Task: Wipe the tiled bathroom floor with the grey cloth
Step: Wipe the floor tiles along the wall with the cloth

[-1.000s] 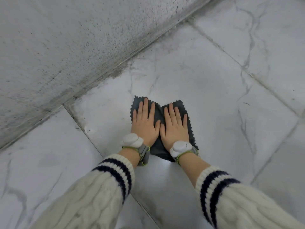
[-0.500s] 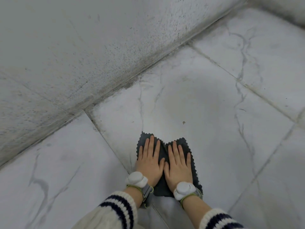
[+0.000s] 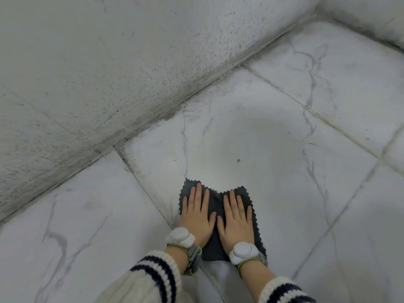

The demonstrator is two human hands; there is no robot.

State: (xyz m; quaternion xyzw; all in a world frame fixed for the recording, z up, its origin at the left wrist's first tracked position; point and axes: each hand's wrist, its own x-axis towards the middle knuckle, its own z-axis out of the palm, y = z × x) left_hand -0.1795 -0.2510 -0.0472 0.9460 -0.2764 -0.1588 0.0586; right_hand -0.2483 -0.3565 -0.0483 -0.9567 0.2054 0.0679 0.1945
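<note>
Pressing both palms flat on the grey cloth (image 3: 215,201), with left hand (image 3: 197,215) and right hand (image 3: 237,219) side by side and thumbs nearly touching. Holding all fingers straight and pointing toward the wall (image 3: 109,73), so not really gripping anything, just pinning the cloth onto the tiled floor (image 3: 273,182), right beside a diagonal grout line (image 3: 142,184), zigzag edges poking out around the hands. Wearing white wrist gadgets (image 3: 180,237) and cream knit sleeves (image 3: 157,274) with dark stripes. Spotting a tiny dark speck (image 3: 238,160) on the tile ahead of the cloth.
</note>
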